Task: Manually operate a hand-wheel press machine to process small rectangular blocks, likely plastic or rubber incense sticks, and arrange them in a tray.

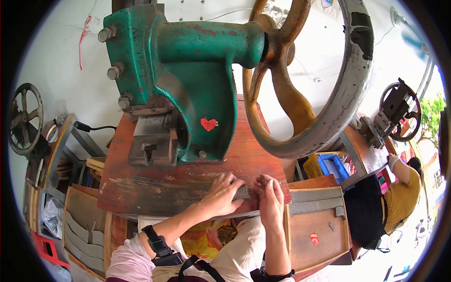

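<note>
The green press (197, 49) fills the upper view, its large handwheel (359, 87) overhanging the right side. Beneath it, the worn red-brown desk (117, 157) carries the work. 2 shallow wooden trays flank it: the right tray (303, 232) has grey ribbed strips (314, 201) banked along its far side, and the left tray (75, 204) holds several curved rows (82, 235).

The left hand (217, 192) is narrowed around a small grey ribbed block (242, 192), thumb on the near side, fingers on the far side. The right hand (271, 202) is half curled just beside the block's right end; whether it grips anything I cannot tell, as its fingers hide their own tips. A thin metal tool (146, 181) lies on the desk, left of both hands.

The block sits near the desk's front edge, so a loosened left grip or a bump from the right hand could tip it into the lap. If it is made of separate pieces, uneven pressure could splay them.
</note>
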Tool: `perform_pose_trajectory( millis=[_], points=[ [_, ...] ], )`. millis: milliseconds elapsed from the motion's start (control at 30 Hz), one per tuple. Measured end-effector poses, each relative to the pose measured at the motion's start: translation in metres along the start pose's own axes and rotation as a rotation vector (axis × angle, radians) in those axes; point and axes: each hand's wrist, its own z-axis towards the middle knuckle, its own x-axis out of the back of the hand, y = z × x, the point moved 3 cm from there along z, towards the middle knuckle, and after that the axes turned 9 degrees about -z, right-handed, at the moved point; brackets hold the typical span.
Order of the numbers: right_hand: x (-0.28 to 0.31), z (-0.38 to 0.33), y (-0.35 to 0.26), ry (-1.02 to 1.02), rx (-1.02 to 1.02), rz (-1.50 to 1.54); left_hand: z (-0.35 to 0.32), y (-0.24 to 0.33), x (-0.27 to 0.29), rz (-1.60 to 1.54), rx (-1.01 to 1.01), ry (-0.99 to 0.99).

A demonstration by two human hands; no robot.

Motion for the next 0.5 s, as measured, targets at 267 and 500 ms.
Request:
perform_pose_trajectory(
  millis=[267, 500],
  points=[
    [-0.009, 0.012, 0.009, 0.024, -0.079, 0.511, 0.004, -0.008, -0.009, -0.001, -0.032, 0.068],
    [-0.009, 0.011, 0.0, -0.234, -0.009, 0.084, -0.006, -0.013, -0.002, 0.003, -0.096, 0.19]
  ],
)
